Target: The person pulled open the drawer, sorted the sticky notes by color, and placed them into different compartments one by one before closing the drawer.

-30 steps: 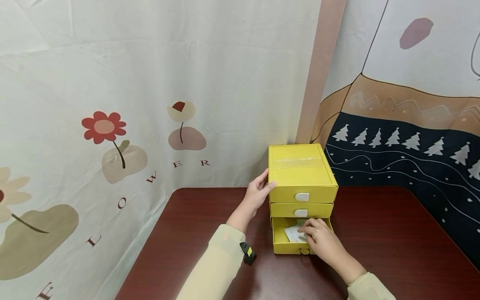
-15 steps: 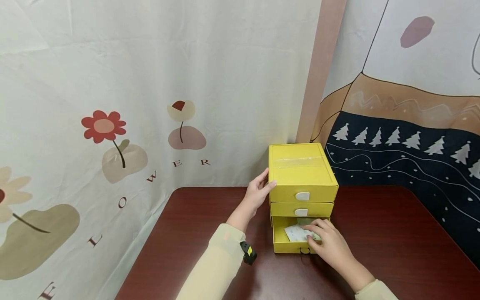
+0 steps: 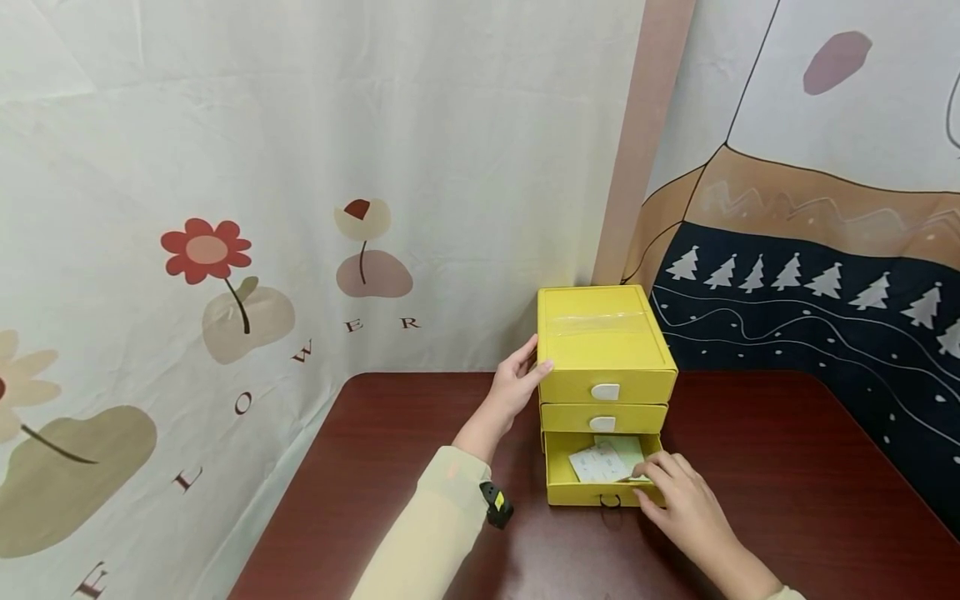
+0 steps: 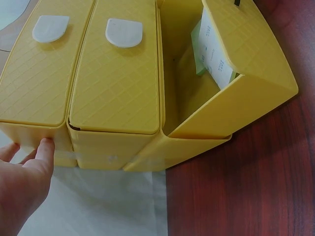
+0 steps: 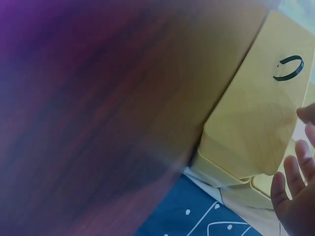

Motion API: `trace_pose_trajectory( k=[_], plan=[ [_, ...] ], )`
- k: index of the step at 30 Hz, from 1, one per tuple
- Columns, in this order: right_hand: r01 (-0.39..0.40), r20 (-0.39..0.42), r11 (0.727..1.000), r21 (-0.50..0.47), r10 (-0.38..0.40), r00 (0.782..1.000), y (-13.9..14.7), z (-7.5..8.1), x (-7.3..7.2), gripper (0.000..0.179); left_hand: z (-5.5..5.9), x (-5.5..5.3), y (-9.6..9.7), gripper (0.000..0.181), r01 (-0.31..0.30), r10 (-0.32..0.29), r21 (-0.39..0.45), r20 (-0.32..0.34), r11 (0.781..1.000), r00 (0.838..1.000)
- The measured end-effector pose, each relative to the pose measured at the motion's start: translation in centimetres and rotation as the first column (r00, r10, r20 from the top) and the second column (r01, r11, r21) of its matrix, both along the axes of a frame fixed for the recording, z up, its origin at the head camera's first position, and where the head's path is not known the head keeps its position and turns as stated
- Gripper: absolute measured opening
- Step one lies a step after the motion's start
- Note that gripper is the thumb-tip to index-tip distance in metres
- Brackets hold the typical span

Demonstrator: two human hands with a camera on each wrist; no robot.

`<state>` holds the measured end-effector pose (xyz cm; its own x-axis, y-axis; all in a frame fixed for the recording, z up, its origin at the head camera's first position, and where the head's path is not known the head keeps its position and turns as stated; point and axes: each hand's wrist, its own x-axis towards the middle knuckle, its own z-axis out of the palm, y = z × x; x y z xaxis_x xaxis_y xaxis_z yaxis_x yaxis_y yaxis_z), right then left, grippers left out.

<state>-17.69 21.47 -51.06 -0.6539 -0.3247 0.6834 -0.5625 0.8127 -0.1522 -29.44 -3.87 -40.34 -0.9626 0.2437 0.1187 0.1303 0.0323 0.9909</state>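
A yellow drawer cabinet (image 3: pixel 607 329) stands on the table, its bottom drawer (image 3: pixel 558 493) pulled out. Inside lie a white printed packet (image 3: pixel 596 463) and a pale green flat piece (image 3: pixel 628 448); the left wrist view shows the white packet (image 4: pixel 212 51) leaning near the drawer front. My left hand (image 3: pixel 512 385) rests against the cabinet's left side, fingers extended. Over the drawer's right front corner is my right hand (image 3: pixel 678 496), thumb outside the front and fingertips above the rim. In the right wrist view its fingers (image 5: pixel 294 179) look spread and loosely bent, partly cut off.
Two upper drawers with white tabs (image 3: pixel 604 392) are pushed in. A black loop pull (image 3: pixel 610 501) hangs on the bottom drawer's front. The dark red table (image 3: pixel 420 467) backs onto a printed curtain (image 3: pixel 465 167). Clear tape (image 3: pixel 596 323) crosses the cabinet top.
My right hand has drawn back from inside the drawer toward its right front corner, uncovering the packet and the green piece. The left hand stays where it was.
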Motion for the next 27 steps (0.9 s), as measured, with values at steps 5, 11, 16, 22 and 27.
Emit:
trace_pose_trajectory(
  k=[5,11,16,22,27],
  plan=[
    [0.008,-0.006,1.000,0.011,-0.008,1.000,0.4,0.0,0.1,0.032,0.0,0.0,0.0,0.062,0.006,-0.006,0.007,-0.004,1.000,1.000],
    [0.018,0.014,1.000,0.015,-0.018,1.000,0.4,0.0,0.1,0.031,0.3,0.2,-0.1,0.062,0.020,-0.020,0.013,0.008,1.000,1.000],
    [0.006,0.025,1.000,0.025,-0.006,1.000,0.4,0.1,-0.1,0.029,1.7,1.2,-0.2,0.063,0.038,-0.038,-0.001,0.024,0.999,0.999],
    [0.006,0.010,1.000,0.027,-0.006,1.000,0.3,0.1,-0.3,0.030,2.0,1.4,-0.2,0.063,0.033,-0.033,-0.006,0.012,0.999,0.999],
    [0.033,-0.005,0.999,0.044,-0.033,0.999,0.1,0.2,-0.5,0.032,0.3,0.1,-0.1,0.063,0.029,-0.029,0.014,0.011,0.999,1.000]
  ],
)
